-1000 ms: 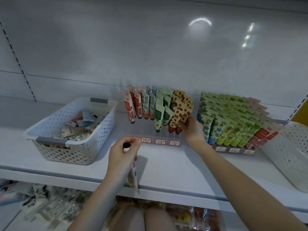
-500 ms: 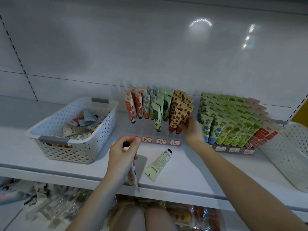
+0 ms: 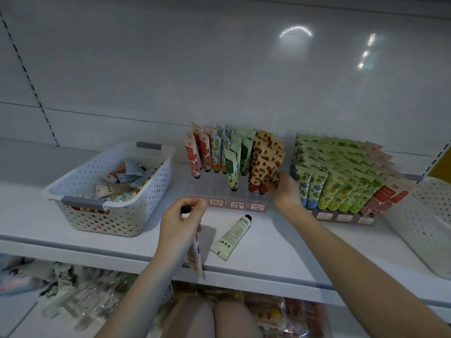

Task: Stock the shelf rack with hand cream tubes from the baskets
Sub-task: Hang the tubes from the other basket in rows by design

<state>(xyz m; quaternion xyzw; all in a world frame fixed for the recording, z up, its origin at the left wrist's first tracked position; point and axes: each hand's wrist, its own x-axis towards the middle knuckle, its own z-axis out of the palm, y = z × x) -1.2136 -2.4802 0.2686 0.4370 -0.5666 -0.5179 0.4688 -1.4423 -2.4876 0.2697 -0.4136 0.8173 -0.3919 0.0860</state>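
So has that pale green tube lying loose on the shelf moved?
Yes. A second ago it was not there; the pale green tube now lies flat on the shelf, in front of the price labels.

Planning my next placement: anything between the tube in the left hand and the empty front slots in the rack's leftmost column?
Nothing visible. The left hand holds the pink-patterned plastic tube just before the empty front slots of the clear plastic rack.

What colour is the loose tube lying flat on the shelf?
The tube is pale green with a black cap; head view.
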